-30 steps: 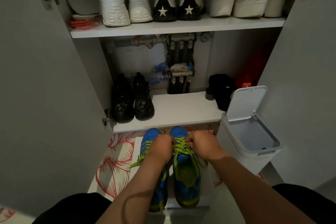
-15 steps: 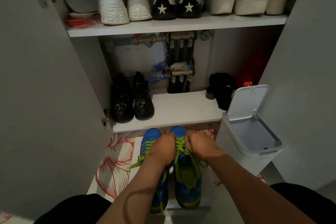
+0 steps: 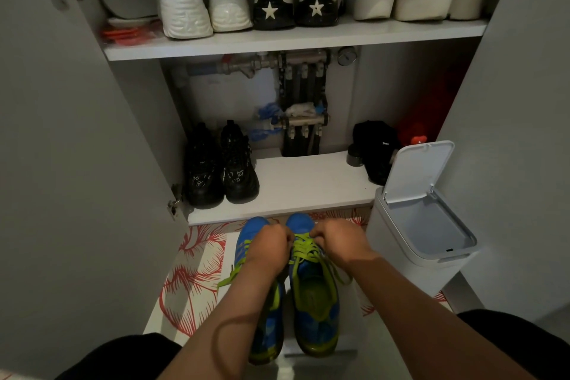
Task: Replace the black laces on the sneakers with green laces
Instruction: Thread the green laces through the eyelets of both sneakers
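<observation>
Two blue sneakers with yellow-green trim stand side by side on the floor, toes toward the cabinet. The left sneaker [image 3: 253, 233] carries green laces, with a loose end trailing off to the left. The right sneaker [image 3: 314, 302] has green laces [image 3: 303, 248] threaded near its toe. My left hand [image 3: 271, 244] and my right hand [image 3: 337, 239] are curled close together over the right sneaker's front eyelets, each pinching the green lace. The fingertips are hidden from view.
A white bin [image 3: 419, 225] with its lid up stands right of the sneakers. An open cabinet holds black shoes [image 3: 220, 166] on the lower shelf [image 3: 302, 191] and white shoes above. A red-patterned mat [image 3: 191, 274] lies beneath. Cabinet doors flank both sides.
Both hands have drawn closer together and slightly toward the toe of the right sneaker. The sneakers have stayed in place.
</observation>
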The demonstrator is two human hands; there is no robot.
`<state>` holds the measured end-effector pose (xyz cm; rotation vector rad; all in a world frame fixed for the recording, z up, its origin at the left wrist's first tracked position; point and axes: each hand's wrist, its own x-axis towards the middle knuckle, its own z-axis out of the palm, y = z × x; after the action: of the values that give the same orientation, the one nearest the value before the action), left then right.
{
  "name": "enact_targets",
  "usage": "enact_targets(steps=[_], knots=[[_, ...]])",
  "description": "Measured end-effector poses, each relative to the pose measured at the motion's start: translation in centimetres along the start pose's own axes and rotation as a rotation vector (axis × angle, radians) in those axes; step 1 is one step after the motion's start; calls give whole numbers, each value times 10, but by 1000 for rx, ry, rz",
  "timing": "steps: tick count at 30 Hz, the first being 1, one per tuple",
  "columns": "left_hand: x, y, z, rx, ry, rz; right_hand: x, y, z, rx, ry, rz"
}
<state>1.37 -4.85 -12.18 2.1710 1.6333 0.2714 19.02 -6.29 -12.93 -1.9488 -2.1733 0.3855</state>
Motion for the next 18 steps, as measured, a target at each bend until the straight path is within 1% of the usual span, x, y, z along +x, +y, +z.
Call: enact_targets(steps=[6, 11, 14, 18], knots=[[3, 4, -2, 102, -17, 30, 5, -4, 2, -98, -24, -15], [9, 6, 2, 232, -66, 110, 11, -4, 12, -137, -35, -45], [10, 6, 5, 225, -88, 113, 13, -4, 17, -78, -38, 14], [6, 7, 8, 148, -75, 97, 8, -4, 15, 14, -17, 76]])
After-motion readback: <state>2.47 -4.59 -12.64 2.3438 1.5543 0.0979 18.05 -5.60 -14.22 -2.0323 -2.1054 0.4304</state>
